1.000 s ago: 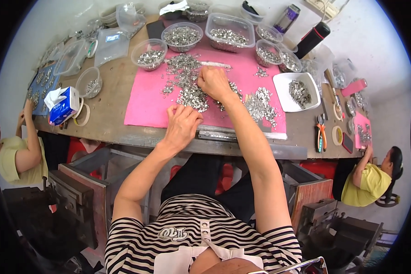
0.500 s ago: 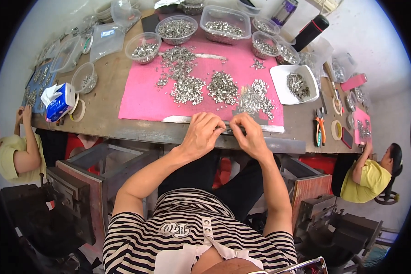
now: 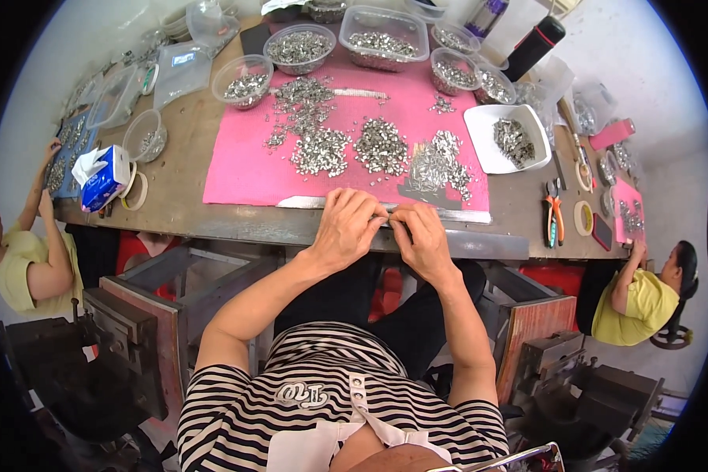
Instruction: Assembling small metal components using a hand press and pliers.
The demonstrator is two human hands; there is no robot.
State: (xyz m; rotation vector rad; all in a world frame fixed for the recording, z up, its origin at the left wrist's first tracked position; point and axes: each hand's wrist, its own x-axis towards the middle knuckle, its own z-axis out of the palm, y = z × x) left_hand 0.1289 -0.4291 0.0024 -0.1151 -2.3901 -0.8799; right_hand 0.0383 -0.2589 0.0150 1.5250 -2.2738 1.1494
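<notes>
Both hands meet at the near edge of the bench, fingertips almost touching. My left hand (image 3: 349, 223) is closed in a pinch; what sits between its fingertips is too small to name. Opposite it, my right hand (image 3: 422, 236) also pinches, thumb against forefinger, on something I cannot make out. Just beyond them lies a pink mat (image 3: 244, 169) with heaps of small silvery metal pieces. One pile (image 3: 319, 152) is beyond my left hand, a darker pile (image 3: 381, 147) sits in the middle, and a pile with thin pin-like pieces (image 3: 431, 169) lies beyond my right hand.
Clear tubs of metal parts (image 3: 300, 49) line the mat's far side. At right are a white tray (image 3: 480, 149), orange-handled pliers (image 3: 554, 214), a tape roll (image 3: 583, 218) and a black flask (image 3: 533, 49). A tissue pack (image 3: 106, 185) stands left. Co-workers in yellow (image 3: 636, 307) sit at both sides.
My right hand has shifted slightly left, closing the gap to my left hand, which stays nearly in place. The left co-worker's one arm has reached farther forward.
</notes>
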